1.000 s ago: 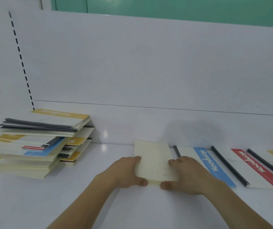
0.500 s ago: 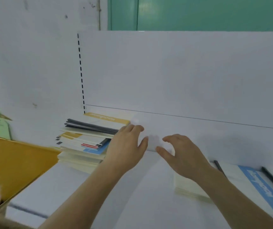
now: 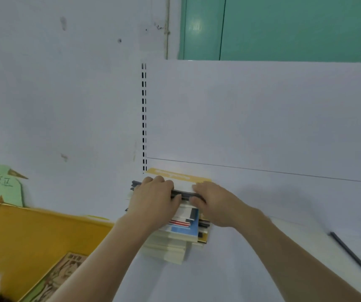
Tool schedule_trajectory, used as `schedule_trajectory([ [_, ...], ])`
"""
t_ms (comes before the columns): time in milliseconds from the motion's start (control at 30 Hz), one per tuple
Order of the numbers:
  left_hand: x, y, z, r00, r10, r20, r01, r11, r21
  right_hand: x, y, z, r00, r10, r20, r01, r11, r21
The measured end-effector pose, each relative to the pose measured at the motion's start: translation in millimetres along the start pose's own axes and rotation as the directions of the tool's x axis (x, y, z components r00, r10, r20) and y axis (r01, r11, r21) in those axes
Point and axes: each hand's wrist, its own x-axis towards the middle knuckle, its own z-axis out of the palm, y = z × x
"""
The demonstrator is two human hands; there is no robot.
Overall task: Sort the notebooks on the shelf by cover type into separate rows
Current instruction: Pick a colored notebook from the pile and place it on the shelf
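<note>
Both my hands sit on the untidy stack of mixed paper-cover notebooks (image 3: 175,232) at the left end of the white shelf (image 3: 240,269). My left hand (image 3: 155,199) and right hand (image 3: 214,203) curl over the yellow-banded white top notebook (image 3: 179,177) and its dark spine, seemingly pinching it, because it must come off before sorting into a row.

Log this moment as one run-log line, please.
left hand: gripping top of notebook stack | right hand: gripping same | shelf: sorting unfinished
</note>
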Motion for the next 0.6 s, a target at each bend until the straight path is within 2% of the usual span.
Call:
schedule_trajectory([
  [133, 3.4, -14.5, 4.5, 0.996, 0.000, -0.090, -0.017, 0.983, -0.184, -3.0, -8.1, -3.2, 0.994, -0.015, -0.111, -0.002, 0.989, -0.151],
  [200, 2.0, -16.2, 4.3, 0.981, -0.013, -0.195, -0.045, 0.956, -0.291, -7.1, -9.8, -9.0, 0.979, -0.013, -0.205, -0.035, 0.973, -0.229],
  [267, -0.2, -13.9, 0.1, 0.923, -0.074, -0.377, -0.083, 0.920, -0.384, -11.4, -11.1, -16.3, 0.923, -0.031, -0.383, -0.083, 0.957, -0.277],
  [300, -0.6, -11.7, -3.6, 0.887, -0.136, -0.442, -0.083, 0.894, -0.440, -13.6, -12.2, -20.8, 0.870, -0.035, -0.491, -0.109, 0.959, -0.261],
  [333, -0.3, -9.6, -8.3, 0.870, -0.197, -0.452, -0.074, 0.854, -0.515, -16.4, -14.2, -26.9, 0.809, -0.034, -0.587, -0.124, 0.966, -0.227],
  [367, 0.9, -6.8, -13.7, 0.887, -0.250, -0.387, -0.049, 0.784, -0.619, -19.7, -17.3, -33.2, 0.749, -0.046, -0.661, -0.120, 0.972, -0.204],
  [400, 3.4, -3.1, -18.1, 0.930, -0.272, -0.248, -0.002, 0.671, -0.742, -23.2, -21.8, -38.5, 0.706, -0.070, -0.705, -0.110, 0.972, -0.207],
  [467, 4.2, 11.0, -28.0, 0.981, -0.177, 0.082, 0.133, 0.296, -0.946, -27.9, -35.9, -40.0, 0.675, -0.120, -0.728, -0.094, 0.965, -0.246],
  [500, 3.6, 19.2, -29.7, 0.978, -0.118, 0.173, 0.188, 0.133, -0.973, -30.2, -44.7, -36.4, 0.679, -0.146, -0.719, -0.062, 0.965, -0.255],
  [533, 4.2, 26.8, -29.0, 0.973, -0.096, 0.209, 0.211, 0.021, -0.977, -32.4, -51.4, -30.3, 0.687, -0.181, -0.704, 0.000, 0.968, -0.249],
  [567, 5.4, 32.9, -27.3, 0.969, -0.132, 0.211, 0.210, -0.023, -0.978, -34.9, -55.8, -23.4, 0.699, -0.214, -0.682, 0.077, 0.971, -0.227],
  [600, 5.8, 36.4, -27.3, 0.958, -0.216, 0.187, 0.189, -0.014, -0.982, -37.7, -57.4, -17.3, 0.720, -0.240, -0.651, 0.154, 0.970, -0.188],
])
